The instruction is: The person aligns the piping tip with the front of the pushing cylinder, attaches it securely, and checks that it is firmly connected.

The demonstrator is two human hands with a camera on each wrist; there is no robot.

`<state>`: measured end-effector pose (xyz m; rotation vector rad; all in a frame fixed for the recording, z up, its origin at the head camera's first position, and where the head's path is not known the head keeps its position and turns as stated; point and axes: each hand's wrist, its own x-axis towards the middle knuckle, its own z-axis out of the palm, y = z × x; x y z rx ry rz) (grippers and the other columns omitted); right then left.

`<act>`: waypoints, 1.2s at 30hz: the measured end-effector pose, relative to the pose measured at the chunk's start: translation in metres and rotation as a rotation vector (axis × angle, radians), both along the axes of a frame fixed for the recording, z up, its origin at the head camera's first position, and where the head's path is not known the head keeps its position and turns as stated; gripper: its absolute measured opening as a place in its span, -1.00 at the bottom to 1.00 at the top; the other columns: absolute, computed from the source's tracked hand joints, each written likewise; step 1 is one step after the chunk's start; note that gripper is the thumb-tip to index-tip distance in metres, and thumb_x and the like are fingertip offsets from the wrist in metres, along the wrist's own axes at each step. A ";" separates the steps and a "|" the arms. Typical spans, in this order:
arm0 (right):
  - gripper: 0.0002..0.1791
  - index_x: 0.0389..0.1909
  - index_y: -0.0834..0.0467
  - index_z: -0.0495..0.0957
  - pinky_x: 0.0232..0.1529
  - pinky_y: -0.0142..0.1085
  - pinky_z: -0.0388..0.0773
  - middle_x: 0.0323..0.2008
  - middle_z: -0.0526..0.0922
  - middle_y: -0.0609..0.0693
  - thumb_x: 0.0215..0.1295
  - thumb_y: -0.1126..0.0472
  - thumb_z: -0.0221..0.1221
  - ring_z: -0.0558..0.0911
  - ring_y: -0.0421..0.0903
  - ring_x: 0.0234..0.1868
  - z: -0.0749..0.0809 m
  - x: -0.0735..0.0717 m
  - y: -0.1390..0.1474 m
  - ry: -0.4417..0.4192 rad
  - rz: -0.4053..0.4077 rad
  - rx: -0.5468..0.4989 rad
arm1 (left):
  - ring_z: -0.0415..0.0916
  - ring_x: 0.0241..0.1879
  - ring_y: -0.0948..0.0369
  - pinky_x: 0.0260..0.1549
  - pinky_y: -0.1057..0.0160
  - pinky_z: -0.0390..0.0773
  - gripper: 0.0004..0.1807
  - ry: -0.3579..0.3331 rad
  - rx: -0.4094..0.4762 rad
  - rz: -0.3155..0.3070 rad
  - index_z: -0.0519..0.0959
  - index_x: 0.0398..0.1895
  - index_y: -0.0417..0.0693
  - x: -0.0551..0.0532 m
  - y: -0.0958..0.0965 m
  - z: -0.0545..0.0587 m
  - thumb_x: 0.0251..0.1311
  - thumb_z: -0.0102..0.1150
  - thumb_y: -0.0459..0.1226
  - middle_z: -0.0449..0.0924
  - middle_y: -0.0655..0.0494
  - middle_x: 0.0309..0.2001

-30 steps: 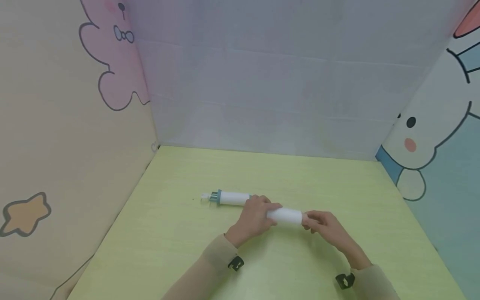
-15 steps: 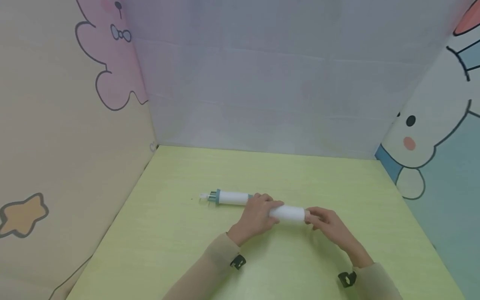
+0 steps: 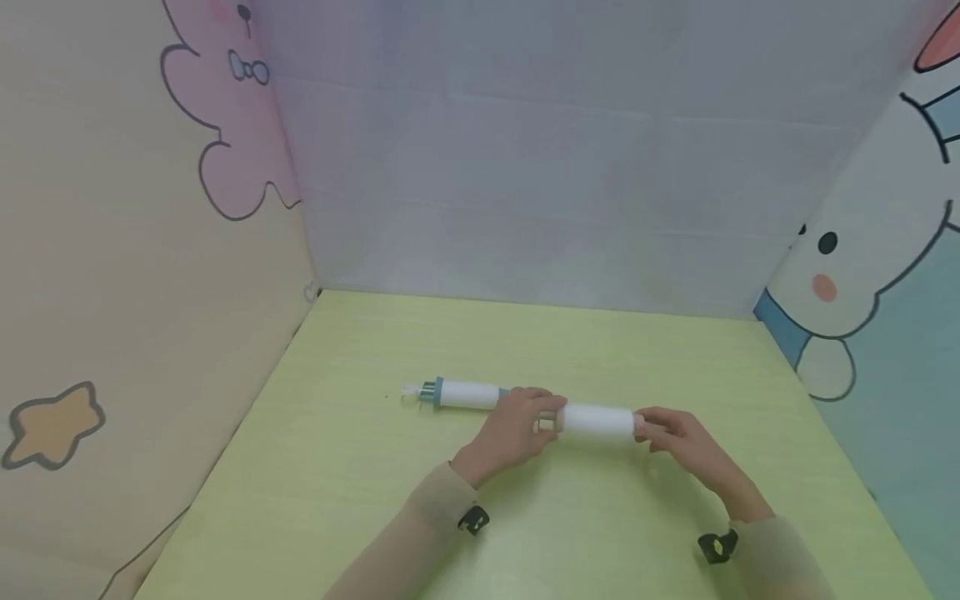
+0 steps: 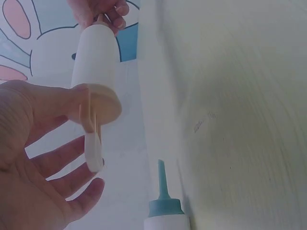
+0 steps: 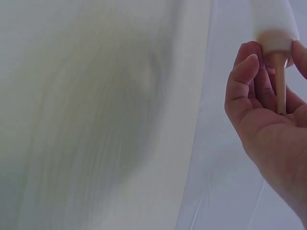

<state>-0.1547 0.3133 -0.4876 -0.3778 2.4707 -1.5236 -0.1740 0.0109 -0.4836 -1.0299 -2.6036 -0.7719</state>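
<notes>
A white syringe with beige end parts point(image 3: 597, 421) is held level between both hands, above the table. My left hand point(image 3: 513, 423) pinches its left end; in the left wrist view the thumb lies at the beige flange point(image 4: 98, 105) and the other fingers spread below, around the pale plunger handle point(image 4: 93, 151). My right hand point(image 3: 678, 442) holds the other end, its fingertips round the base of the beige nozzle point(image 5: 280, 84), which points into the palm. A second white syringe point(image 3: 468, 396) with teal parts lies on the table left of the hands, its teal nozzle point(image 4: 163, 179) pointing right.
The yellow-green table point(image 3: 360, 517) has a lilac wall point(image 3: 525, 183) at the back. Side panels with cartoon drawings, such as an orange star point(image 3: 54, 425) and a white rabbit point(image 3: 832, 267), stand left and right. A wrist camera mount point(image 3: 717, 546) sits at the right sleeve.
The beige-ended syringe has moved right with my right hand. My left hand has stayed nearly in place, its grip now at the left end instead of round the barrel.
</notes>
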 end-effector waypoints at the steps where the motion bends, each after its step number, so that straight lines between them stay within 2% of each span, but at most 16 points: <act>1: -0.59 0.09 0.34 0.49 -0.18 -0.18 0.54 -0.07 0.58 0.19 0.43 0.10 0.05 0.58 0.07 -0.13 0.001 -0.001 0.004 -0.007 -0.011 0.006 | 0.48 0.00 0.14 0.01 0.19 0.40 -0.48 -0.003 0.006 0.005 0.57 0.11 0.03 -0.001 -0.002 0.000 0.02 0.42 -0.20 0.58 0.12 0.02; 7: -0.56 0.13 0.39 0.44 -0.16 -0.19 0.54 0.00 0.54 0.25 0.46 0.11 0.02 0.57 0.06 -0.10 0.004 -0.007 0.023 -0.007 -0.035 0.026 | 0.44 0.06 0.12 0.06 0.14 0.38 -0.46 -0.057 0.010 0.048 0.54 0.16 0.03 -0.004 -0.011 -0.001 0.04 0.39 -0.21 0.55 0.10 0.07; 12: -0.54 0.14 0.43 0.40 -0.15 -0.19 0.53 0.01 0.52 0.28 0.46 0.12 0.02 0.57 0.02 -0.09 0.002 -0.011 0.032 -0.028 -0.047 0.015 | 0.44 0.05 0.12 0.05 0.18 0.38 -0.47 -0.072 0.018 0.051 0.54 0.16 0.01 -0.006 -0.014 -0.003 0.06 0.38 -0.23 0.54 0.10 0.06; 20: -0.54 0.14 0.48 0.39 -0.12 -0.16 0.52 0.01 0.52 0.31 0.44 0.16 0.04 0.56 0.01 -0.10 -0.002 -0.013 0.027 -0.050 -0.050 -0.020 | 0.40 0.09 0.15 0.08 0.25 0.35 -0.45 -0.113 0.039 0.038 0.52 0.18 -0.04 -0.013 -0.003 -0.004 0.06 0.38 -0.27 0.49 0.05 0.09; 26: -0.54 0.15 0.44 0.40 -0.12 -0.14 0.51 0.02 0.52 0.28 0.46 0.14 0.02 0.55 0.05 -0.07 -0.002 -0.014 0.024 -0.053 -0.059 0.000 | 0.41 0.07 0.19 0.05 0.31 0.37 -0.47 -0.132 0.046 0.032 0.51 0.18 -0.08 -0.017 0.003 -0.008 0.08 0.35 -0.30 0.48 0.06 0.06; 36: -0.51 0.15 0.44 0.40 -0.12 -0.13 0.51 0.04 0.51 0.29 0.44 0.10 0.05 0.55 0.08 -0.05 -0.005 -0.018 0.027 -0.067 -0.076 0.005 | 0.42 0.03 0.08 0.02 0.20 0.39 -0.48 -0.168 0.007 0.045 0.53 0.16 -0.04 -0.023 0.016 -0.012 0.08 0.35 -0.29 0.49 0.00 0.07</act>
